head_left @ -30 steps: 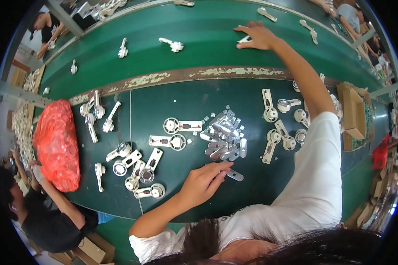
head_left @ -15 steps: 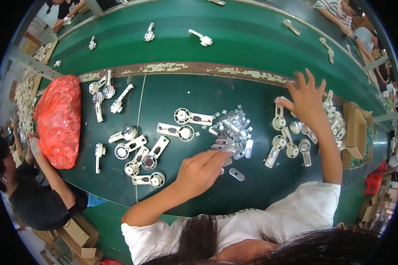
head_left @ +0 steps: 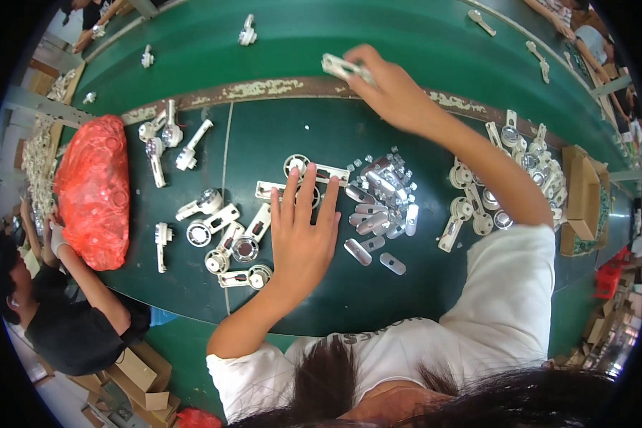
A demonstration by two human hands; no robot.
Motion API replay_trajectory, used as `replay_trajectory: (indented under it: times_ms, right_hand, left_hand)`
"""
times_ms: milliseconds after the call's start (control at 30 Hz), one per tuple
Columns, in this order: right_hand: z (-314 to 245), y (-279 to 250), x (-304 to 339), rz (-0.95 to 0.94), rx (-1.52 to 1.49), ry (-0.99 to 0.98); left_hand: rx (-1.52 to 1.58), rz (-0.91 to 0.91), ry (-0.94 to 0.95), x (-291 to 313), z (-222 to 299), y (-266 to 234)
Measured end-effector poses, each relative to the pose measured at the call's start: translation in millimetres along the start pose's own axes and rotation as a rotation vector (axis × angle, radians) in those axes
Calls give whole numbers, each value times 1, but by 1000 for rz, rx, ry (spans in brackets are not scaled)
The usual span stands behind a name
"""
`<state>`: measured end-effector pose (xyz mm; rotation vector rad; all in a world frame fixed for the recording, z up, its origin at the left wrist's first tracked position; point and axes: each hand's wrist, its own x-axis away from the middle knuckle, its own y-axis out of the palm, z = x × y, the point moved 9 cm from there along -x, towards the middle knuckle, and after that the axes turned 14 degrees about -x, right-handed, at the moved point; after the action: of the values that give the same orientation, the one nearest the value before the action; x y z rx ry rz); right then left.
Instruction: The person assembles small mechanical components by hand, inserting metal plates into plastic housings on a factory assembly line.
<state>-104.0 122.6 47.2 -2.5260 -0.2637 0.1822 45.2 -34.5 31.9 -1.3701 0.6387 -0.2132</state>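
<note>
One white part (head_left: 337, 66) is pinched in the fingers of the right hand (head_left: 385, 87) over the green belt (head_left: 285, 53); the left hand (head_left: 303, 237) has loose fingers spread over two more white parts (head_left: 339, 173) on the table (head_left: 406, 303); pinch snugly so nothing slips

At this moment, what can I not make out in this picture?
In the head view:
Two ring-ended white parts: partly hidden by the left hand.
Held white part: blurred, one end covered by the right hand.
Red plastic bag: contents obscured by its film.
Upper-left co-worker: cut off by the edge.
</note>
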Motion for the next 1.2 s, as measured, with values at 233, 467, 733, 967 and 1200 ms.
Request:
replay_trajectory:
  times_ms: [233,467,733,967,1200]
  right_hand:
    - [-62,42,161,-306,-495,-220]
    - [-5,-1,158,186,-155,-41]
    - [-22,41,162,122,407,-340]
    - [-20,22,162,120,128,-215]
    - [-12,27,166,107,3,-175]
  left_hand:
    - [493,-121,278,4,35,-10]
    - [43,-251,190,29,21,-28]
    - [-334,-87,-177,52,-12,-29]
    - [-56,-23,-39,28,14,-27]
    - [-89,6,224,-21,44,7]
